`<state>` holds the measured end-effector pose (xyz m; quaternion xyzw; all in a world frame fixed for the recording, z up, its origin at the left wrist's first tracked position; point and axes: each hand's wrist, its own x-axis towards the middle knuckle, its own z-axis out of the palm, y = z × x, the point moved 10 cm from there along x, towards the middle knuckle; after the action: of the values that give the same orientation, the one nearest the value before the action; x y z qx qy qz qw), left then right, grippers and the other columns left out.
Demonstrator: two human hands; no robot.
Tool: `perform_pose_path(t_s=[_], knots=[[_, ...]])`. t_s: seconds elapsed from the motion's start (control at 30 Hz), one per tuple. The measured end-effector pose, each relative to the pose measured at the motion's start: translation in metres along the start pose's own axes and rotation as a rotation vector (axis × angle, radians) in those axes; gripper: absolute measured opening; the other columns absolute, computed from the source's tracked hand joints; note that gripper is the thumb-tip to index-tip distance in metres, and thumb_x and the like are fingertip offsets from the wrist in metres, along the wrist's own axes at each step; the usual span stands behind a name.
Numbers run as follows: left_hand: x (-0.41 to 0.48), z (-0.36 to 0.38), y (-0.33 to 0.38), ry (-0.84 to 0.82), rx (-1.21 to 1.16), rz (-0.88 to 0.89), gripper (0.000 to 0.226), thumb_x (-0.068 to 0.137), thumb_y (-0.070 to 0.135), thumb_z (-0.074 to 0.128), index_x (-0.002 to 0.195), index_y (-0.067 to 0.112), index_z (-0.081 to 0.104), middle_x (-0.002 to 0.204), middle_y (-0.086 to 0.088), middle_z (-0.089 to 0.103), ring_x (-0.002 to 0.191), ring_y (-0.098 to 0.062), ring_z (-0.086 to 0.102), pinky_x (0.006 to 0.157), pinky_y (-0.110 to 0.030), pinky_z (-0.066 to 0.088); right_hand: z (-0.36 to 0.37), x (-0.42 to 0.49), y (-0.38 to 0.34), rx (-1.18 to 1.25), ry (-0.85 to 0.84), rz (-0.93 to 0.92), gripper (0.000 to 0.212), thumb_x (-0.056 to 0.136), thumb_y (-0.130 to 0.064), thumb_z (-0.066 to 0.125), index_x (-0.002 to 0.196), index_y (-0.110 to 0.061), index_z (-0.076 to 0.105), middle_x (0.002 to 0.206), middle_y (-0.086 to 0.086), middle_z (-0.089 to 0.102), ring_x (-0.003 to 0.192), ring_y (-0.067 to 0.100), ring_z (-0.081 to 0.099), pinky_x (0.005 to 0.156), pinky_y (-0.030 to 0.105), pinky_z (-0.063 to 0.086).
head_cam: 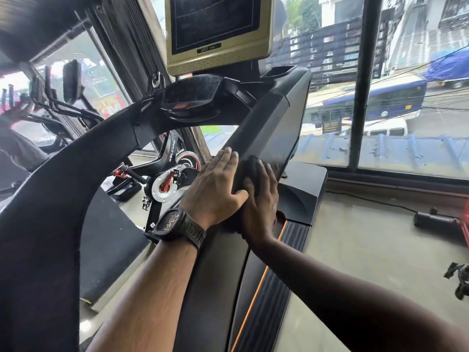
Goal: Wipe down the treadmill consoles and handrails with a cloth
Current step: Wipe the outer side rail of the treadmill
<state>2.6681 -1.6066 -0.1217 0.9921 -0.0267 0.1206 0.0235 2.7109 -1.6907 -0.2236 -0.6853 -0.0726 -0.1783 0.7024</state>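
The treadmill's black right upright (269, 128) slopes from the console (193, 97) down toward me. My right hand (261, 199) grips a bunched dark cloth (250, 165) and presses it against the upright's face about halfway down. My left hand (215, 189), with a black watch on the wrist, lies flat against the upright's left side, fingers straight and thumb across the front, touching my right hand. The wide left handrail (63, 174) curves down at the left. A gold-framed screen (218, 29) sits above the console.
A spin bike (172, 179) stands beyond the treadmill, between the two rails. The ribbed side rail with an orange stripe (279, 275) runs below my right arm. A black device (434, 221) with a cable lies on the floor at the right. Window glass and a dark pillar (363, 85) are ahead.
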Motion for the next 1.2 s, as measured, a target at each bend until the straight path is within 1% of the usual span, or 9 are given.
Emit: perform_pose_path(t_s=[0.1,0.27,0.37,0.43,0.63,0.8,0.97,1.13,1.2], knots=[[0.005,-0.001,0.0,0.002,-0.02,-0.004,0.089,0.081,0.045,0.043,0.16,0.013,0.017,0.168,-0.004,0.01,0.154,-0.009,0.005,0.124,-0.023,0.003,-0.001,0.027,-0.025,-0.109,-0.019,-0.207,0.053,0.098,-0.042,0.046,0.151,-0.037,0.044,0.163,-0.011,0.032,0.148,0.014,0.029,0.114,0.036,0.028],[0.012,0.0,-0.001,-0.016,-0.012,-0.029,0.092,0.076,0.046,0.041,0.16,0.014,0.018,0.168,-0.003,0.011,0.154,-0.009,0.008,0.125,-0.027,0.009,-0.004,0.039,0.019,0.001,0.029,0.166,0.053,0.103,-0.042,0.042,0.155,-0.039,0.036,0.165,-0.007,0.029,0.15,0.021,0.028,0.12,0.04,0.025],[0.02,-0.002,0.0,0.013,0.003,-0.041,0.092,0.076,0.047,0.042,0.159,0.016,0.021,0.167,-0.003,0.015,0.153,-0.01,0.012,0.125,-0.032,0.015,0.0,0.021,-0.016,-0.05,-0.043,-0.167,0.054,0.1,-0.036,0.049,0.153,-0.034,0.042,0.164,-0.007,0.03,0.151,0.017,0.025,0.12,0.034,0.021],[0.022,-0.002,0.0,0.01,0.007,-0.044,0.091,0.078,0.047,0.047,0.16,0.017,0.02,0.168,-0.001,0.014,0.153,-0.01,0.011,0.125,-0.032,0.015,0.001,0.039,-0.019,-0.096,-0.05,-0.226,0.052,0.099,-0.036,0.051,0.151,-0.034,0.045,0.164,-0.009,0.031,0.149,0.019,0.028,0.118,0.035,0.025],[0.031,0.003,0.004,-0.028,0.036,-0.084,0.092,0.085,0.048,0.052,0.161,0.015,0.012,0.168,-0.002,0.006,0.154,-0.011,0.005,0.126,-0.033,0.01,-0.003,0.059,0.016,-0.005,0.017,0.109,0.06,0.096,-0.047,0.037,0.155,-0.035,0.037,0.164,-0.008,0.029,0.15,0.015,0.026,0.12,0.046,0.025],[0.038,0.006,0.006,-0.033,0.037,-0.092,0.1,0.074,0.053,0.043,0.16,0.015,0.01,0.168,-0.003,0.005,0.154,-0.013,0.004,0.125,-0.04,0.013,-0.001,0.063,-0.011,-0.106,-0.043,-0.226,0.053,0.099,-0.042,0.048,0.151,-0.037,0.043,0.163,-0.011,0.031,0.148,0.02,0.03,0.115,0.037,0.028],[0.04,0.004,0.004,-0.001,0.0,-0.111,0.098,0.073,0.051,0.044,0.16,0.016,0.015,0.168,-0.002,0.009,0.154,-0.011,0.007,0.125,-0.039,0.014,-0.007,0.077,0.036,0.011,0.038,0.175,0.059,0.095,-0.048,0.037,0.153,-0.039,0.039,0.163,-0.009,0.033,0.15,0.011,0.026,0.12,0.046,0.025],[0.04,0.003,0.003,0.027,-0.04,-0.108,0.096,0.073,0.049,0.046,0.159,0.016,0.019,0.168,-0.001,0.013,0.153,-0.009,0.009,0.125,-0.038,0.015,-0.004,0.071,-0.007,-0.06,-0.029,-0.228,0.052,0.1,-0.039,0.053,0.151,-0.039,0.043,0.162,-0.014,0.033,0.149,0.016,0.03,0.117,0.033,0.026],[0.04,0.002,0.003,0.024,-0.043,-0.115,0.096,0.073,0.048,0.047,0.159,0.016,0.02,0.168,0.0,0.013,0.153,-0.009,0.01,0.125,-0.037,0.015,-0.007,0.092,-0.001,-0.069,0.024,-0.172,0.052,0.099,-0.04,0.053,0.15,-0.042,0.043,0.161,-0.016,0.034,0.148,0.014,0.032,0.116,0.036,0.03]])
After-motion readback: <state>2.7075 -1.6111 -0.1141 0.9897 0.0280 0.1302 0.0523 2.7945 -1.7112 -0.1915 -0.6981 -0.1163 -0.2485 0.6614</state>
